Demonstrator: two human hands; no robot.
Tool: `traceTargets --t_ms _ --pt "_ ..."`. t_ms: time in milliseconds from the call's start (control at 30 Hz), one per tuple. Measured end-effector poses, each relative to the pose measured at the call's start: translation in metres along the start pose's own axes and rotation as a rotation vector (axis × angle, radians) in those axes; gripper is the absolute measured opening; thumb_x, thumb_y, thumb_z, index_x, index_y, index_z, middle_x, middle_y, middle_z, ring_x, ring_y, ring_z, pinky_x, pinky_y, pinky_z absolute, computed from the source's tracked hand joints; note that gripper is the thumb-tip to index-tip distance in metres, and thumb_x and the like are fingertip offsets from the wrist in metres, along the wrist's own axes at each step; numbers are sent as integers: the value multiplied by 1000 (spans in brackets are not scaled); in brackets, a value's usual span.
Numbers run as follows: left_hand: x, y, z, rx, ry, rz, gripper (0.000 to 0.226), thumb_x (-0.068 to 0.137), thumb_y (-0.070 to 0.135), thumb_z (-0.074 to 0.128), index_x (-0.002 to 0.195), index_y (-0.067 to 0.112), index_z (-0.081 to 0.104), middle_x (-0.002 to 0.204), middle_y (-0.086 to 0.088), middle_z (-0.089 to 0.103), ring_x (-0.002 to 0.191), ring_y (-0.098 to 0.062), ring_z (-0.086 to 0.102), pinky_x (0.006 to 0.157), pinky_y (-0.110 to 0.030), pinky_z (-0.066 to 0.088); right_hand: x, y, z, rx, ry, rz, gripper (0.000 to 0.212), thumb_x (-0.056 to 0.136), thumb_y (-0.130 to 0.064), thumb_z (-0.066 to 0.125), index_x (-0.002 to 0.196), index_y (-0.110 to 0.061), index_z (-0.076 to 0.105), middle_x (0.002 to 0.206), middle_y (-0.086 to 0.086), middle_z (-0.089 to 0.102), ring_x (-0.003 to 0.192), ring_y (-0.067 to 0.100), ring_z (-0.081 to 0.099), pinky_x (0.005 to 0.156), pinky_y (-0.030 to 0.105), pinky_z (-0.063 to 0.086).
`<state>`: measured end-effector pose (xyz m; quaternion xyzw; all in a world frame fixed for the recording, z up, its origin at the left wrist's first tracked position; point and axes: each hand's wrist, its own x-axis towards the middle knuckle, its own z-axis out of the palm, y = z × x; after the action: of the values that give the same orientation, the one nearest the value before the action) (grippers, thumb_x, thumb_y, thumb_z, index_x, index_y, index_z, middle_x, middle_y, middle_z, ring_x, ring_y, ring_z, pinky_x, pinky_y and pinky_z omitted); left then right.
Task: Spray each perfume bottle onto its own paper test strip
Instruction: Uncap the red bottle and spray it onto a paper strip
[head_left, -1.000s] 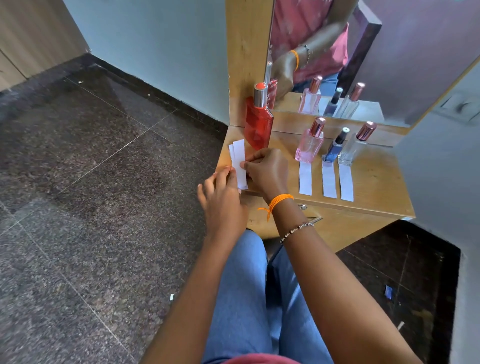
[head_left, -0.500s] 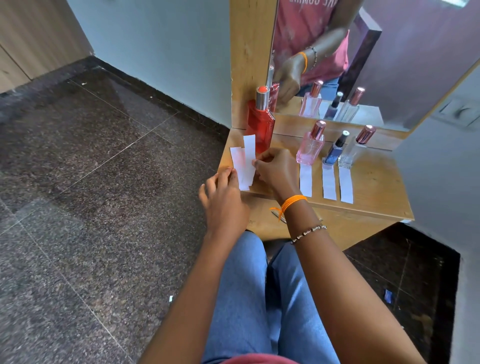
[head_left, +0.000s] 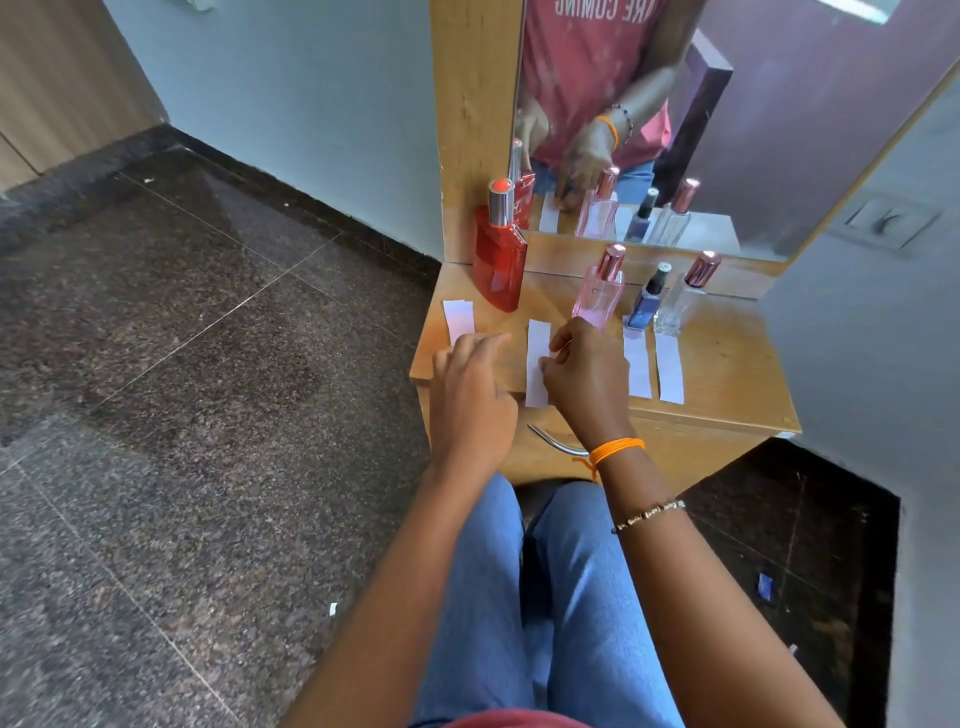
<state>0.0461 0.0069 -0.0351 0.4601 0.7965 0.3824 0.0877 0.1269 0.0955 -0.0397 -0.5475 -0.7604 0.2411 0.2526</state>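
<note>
Several perfume bottles stand on a small wooden shelf (head_left: 727, 358): a tall red bottle (head_left: 498, 265) at the left, a pink bottle (head_left: 600, 291), a slim blue bottle (head_left: 647, 304) and a clear bottle (head_left: 685, 299). White paper strips (head_left: 638, 364) (head_left: 670, 366) lie in front of the blue and clear bottles. My right hand (head_left: 587, 379) pinches a white strip (head_left: 537, 358) lying flat between the red and pink bottles. My left hand (head_left: 470, 395) rests fingertips on a small stack of strips (head_left: 458, 319) at the shelf's left edge.
A mirror (head_left: 675, 104) in a wooden frame rises behind the shelf and reflects the bottles and my arms. A metal drawer handle (head_left: 553, 441) sits below the shelf front. A white wall closes the right side. Dark stone floor lies to the left.
My right hand carried one strip from the stack rightward and laid it between the red and pink bottles. My left hand stayed on the stack.
</note>
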Motion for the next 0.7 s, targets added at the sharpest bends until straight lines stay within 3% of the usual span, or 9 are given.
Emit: traceTargets --t_ms 167,333,533,633,700 --pt "2 -2 0 -115 55 -45 57 78 -13 35 122 14 57 125 -2 55 117 -23 43 99 -30 36 4 -10 2 159 93 -145 19 80 -4 66 96 -2 56 95 16 63 87 30 59 70 29 42" --pt "10 -1 -9 -177 102 -19 52 80 -12 35 119 14 58 125 -1 56 113 -19 43 90 -14 29 34 -39 15 357 148 -260 43 82 -1 64 122 1 48 122 16 56 115 25 52 95 21 36" --pt "25 -3 -13 -261 90 -39 50 81 -14 34 118 9 60 124 -6 56 120 -20 47 97 -17 31 58 -51 29 323 139 -208 32 84 -5 62 116 -6 55 106 12 68 97 28 62 67 17 33" --pt "24 -1 -14 -332 89 -31 43 88 -9 35 120 9 58 119 -5 55 117 -18 50 96 -18 35 48 -49 21 405 152 -252 31 83 4 56 113 -2 57 99 6 67 92 24 62 72 21 41" --pt "23 3 -17 -415 110 10 39 92 -2 37 125 11 53 118 -1 50 117 -14 49 99 -17 35 32 -47 10 479 176 -305 37 83 7 55 118 -3 56 101 -3 61 93 14 58 79 13 42"
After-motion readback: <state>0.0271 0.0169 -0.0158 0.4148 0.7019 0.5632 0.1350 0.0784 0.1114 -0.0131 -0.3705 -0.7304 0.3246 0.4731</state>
